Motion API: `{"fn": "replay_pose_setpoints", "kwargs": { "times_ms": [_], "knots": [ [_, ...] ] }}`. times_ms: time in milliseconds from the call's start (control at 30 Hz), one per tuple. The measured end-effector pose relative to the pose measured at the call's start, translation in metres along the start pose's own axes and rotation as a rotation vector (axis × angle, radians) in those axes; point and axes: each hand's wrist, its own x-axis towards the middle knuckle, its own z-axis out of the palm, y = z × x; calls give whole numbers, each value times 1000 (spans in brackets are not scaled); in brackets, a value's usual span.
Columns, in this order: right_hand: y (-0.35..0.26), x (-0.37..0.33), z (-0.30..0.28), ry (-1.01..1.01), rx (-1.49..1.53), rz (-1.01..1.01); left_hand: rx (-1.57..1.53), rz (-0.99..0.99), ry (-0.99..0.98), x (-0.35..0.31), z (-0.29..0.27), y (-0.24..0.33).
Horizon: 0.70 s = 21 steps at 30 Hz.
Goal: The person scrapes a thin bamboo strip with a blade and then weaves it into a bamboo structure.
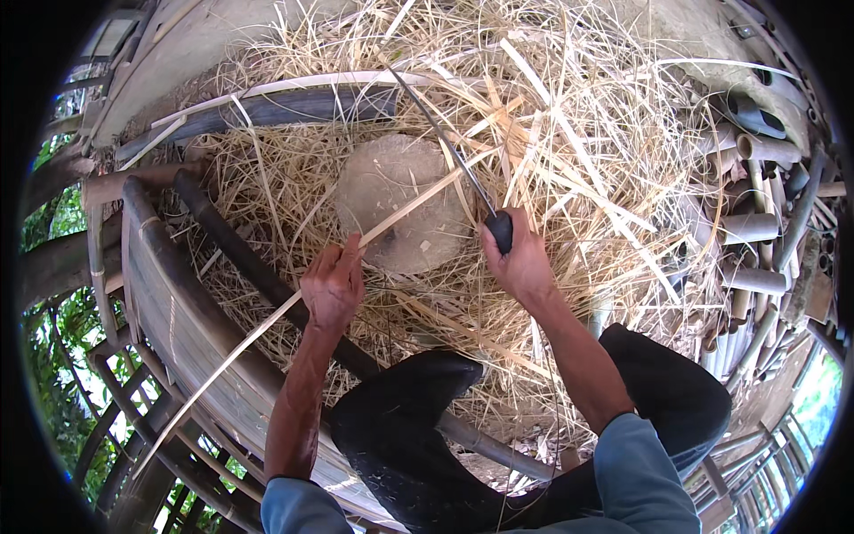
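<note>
My left hand is closed round a long, pale bamboo strip. The strip runs from the lower left, through my fingers, and up to the right over a round wooden chopping block. In my right hand is the dark handle of a long-bladed knife. Its thin blade points up and to the left, past the block's right side. Near the blade lies the strip's far end; whether the two touch I cannot tell.
Bamboo shavings and split strips cover the ground round the block. A dark bamboo pole lies at the far left. Cut bamboo tubes are stacked at the right. Dark poles cross at the left, and my black-clad legs are close below.
</note>
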Motion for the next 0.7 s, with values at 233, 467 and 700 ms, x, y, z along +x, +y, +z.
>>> {"fn": "replay_pose_setpoints", "kwargs": {
  "times_ms": [233,467,700],
  "knots": [
    [4,0,5,-43,-58,146,-45,-70,-62,4,-3,2],
    [-54,20,-57,88,-80,-108,-336,-313,-255,26,-61,29],
    [-172,43,-108,-259,-58,-446,-321,-166,-96,-9,-170,75]
  ]
}}
